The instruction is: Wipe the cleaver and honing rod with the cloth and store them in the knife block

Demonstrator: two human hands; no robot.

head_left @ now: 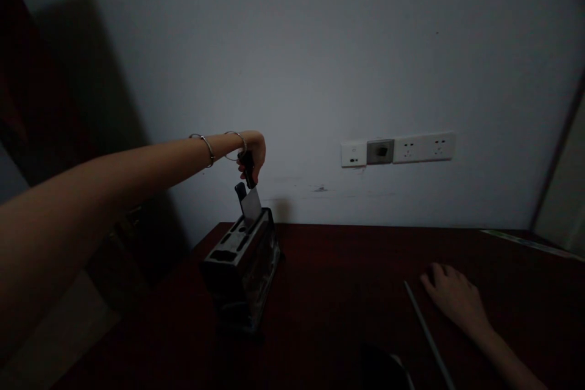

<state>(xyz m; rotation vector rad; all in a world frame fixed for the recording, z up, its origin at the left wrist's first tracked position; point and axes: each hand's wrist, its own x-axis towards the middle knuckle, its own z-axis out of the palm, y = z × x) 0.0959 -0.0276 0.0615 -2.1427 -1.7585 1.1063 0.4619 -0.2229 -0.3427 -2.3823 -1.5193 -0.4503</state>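
Observation:
My left hand (256, 149) is closed round the black handle of a knife (251, 204) and points it downward. The knife's broad pale blade is partly inside a slot of the knife block (237, 244); the lower part of the blade is hidden there. Beside it, a second dark handle (240, 190) sticks up from the block. My right hand (452, 295) lies palm down on the dark red table (329, 280), holding nothing that I can see. Just left of its fingers is a long, thin grey strip (427, 332), whose kind I cannot make out.
At the bottom edge lies a dark object with a pale rim (397, 365), partly out of view. Sockets (424, 147) and a grey switch plate (380, 151) are set in the wall behind the table. A thin flat strip (530, 244) lies at the far right.

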